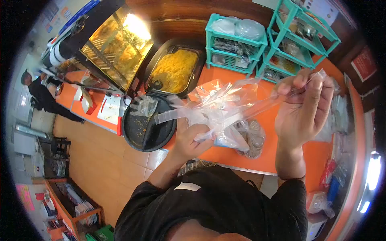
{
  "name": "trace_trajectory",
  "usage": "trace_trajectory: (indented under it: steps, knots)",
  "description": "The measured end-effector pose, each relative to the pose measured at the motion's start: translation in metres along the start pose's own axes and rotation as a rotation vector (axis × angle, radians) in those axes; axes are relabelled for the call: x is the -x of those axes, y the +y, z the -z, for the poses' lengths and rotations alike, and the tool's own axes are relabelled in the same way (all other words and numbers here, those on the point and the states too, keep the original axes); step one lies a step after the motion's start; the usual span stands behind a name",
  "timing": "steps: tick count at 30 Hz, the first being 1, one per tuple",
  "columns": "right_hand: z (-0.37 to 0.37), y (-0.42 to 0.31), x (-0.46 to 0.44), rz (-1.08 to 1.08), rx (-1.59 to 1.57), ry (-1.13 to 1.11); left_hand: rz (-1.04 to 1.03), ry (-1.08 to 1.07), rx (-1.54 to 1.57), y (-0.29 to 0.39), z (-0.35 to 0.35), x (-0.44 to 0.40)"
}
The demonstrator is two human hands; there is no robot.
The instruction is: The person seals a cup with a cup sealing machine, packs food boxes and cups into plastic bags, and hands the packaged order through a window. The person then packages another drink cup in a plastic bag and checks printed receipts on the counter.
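Observation:
My left hand [194, 140] is closed around a bunched clear plastic bag [213, 118], its loose edges sticking out to both sides. Up to the right, my right hand [307, 102] pinches the end of a clear plastic stretch that runs across from the bunch. Whether this is the same bag or a separate one, I cannot tell. Just below the plastic lies a brown bundle in clear wrapping [254, 138]; its contents are unclear. Left of my left hand, a round black tray [134, 138] holds a clear plastic glove [145, 106] and some yellow crumbs.
Behind the black tray is a metal pan [196, 78] of yellow rice [175, 70], beside a lit glass food warmer [116, 44]. Teal racks [236, 40] with lids and packets line the orange counter's [273, 132] back. A person in black [42, 94] stands far left.

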State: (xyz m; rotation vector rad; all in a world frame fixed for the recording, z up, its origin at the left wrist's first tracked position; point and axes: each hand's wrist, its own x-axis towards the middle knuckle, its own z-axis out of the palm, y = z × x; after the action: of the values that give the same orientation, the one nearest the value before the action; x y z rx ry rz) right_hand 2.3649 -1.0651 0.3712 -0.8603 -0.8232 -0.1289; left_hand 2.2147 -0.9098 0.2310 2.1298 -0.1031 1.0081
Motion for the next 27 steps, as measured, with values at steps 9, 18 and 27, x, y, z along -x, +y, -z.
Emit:
trace_trajectory:
  steps: [9, 18, 27]
  knots:
    - [0.012, 0.003, -0.007, -0.123, 0.121, -0.202, -0.054, -0.204, -0.036, -0.001, -0.037, -0.036]
    - [0.043, 0.018, 0.034, -0.075, 0.149, 0.075, -0.104, -0.306, -0.178, -0.004, -0.046, -0.028]
    - [0.029, 0.015, 0.164, -0.329, 0.736, 0.105, -0.097, -0.387, 0.202, -0.003, -0.026, 0.015]
